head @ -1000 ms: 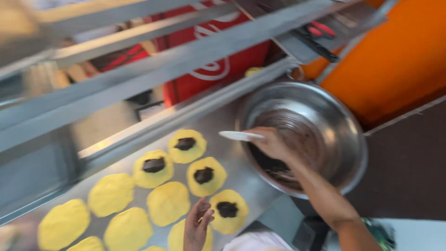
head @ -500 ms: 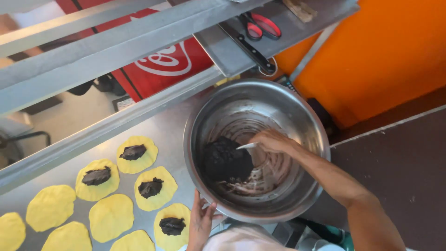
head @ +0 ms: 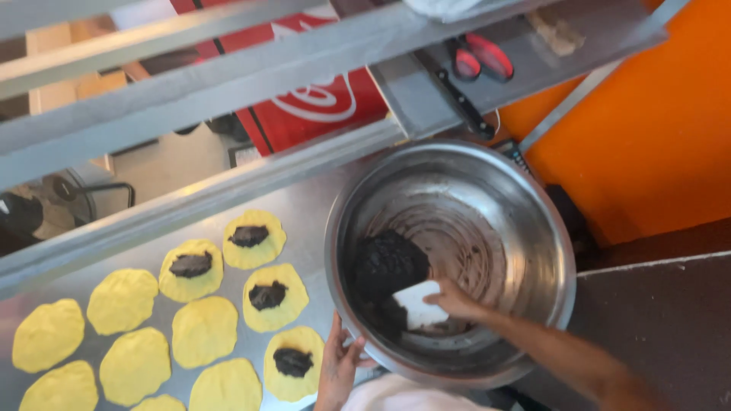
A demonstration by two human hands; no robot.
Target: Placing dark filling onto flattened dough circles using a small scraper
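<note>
1. Fingers of the right hand (head: 455,301) close around a white scraper (head: 417,306), a flat pale card gripped at its upper right corner, down inside the steel bowl (head: 533,221).
2. The scraper's blade rests against the dark filling (head: 387,266), a black lump heaped on the left inner side of the bowl (smears of it streak the bowl's bottom in rings).
3. The left hand (head: 336,365) sits at the bowl's near left rim, fingers spread and curled up against the outer wall, steadying it; it touches the rim and holds nothing else.
4. The bowl stands on a steel counter (head: 312,198), at its right end, just beside the rows of dough.
5. Yellow dough rounds (head: 204,330) lie flat on the counter to the left of the bowl, close together but mostly apart.
6. Four of them, the ones nearest the bowl, carry a dark dab of filling in the middle, such as the topped round (head: 276,297); the others further left are bare.
7. Red-handled scissors (head: 476,61) lie on a shelf above the bowl.
</note>
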